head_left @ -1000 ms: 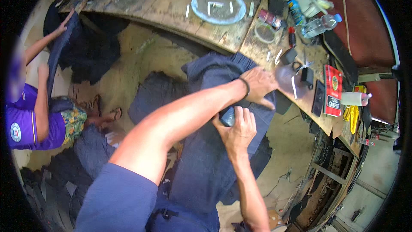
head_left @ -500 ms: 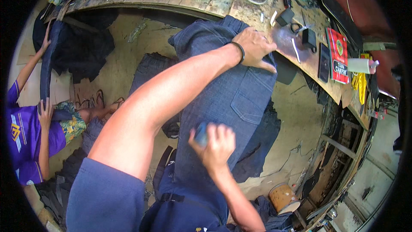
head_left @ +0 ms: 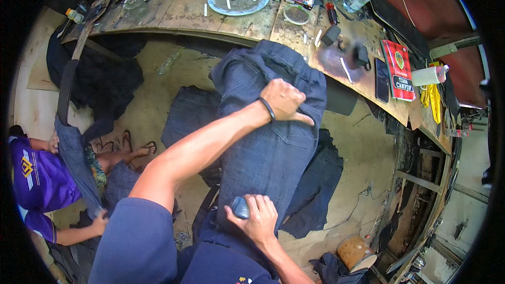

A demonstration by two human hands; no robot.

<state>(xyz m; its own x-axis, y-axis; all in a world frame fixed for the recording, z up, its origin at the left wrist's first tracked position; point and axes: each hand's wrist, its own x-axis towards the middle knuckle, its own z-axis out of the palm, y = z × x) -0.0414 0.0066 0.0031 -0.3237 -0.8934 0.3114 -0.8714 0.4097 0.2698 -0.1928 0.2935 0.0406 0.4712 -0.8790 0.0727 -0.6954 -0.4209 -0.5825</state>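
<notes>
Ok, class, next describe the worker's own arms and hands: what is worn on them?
Both the left hand and the right hand are bare, without gloves. A thin black band circles the left wrist; none shows on the right. The left arm has a plain navy sleeve ending near the elbow. The right sleeve is out of view.
</notes>
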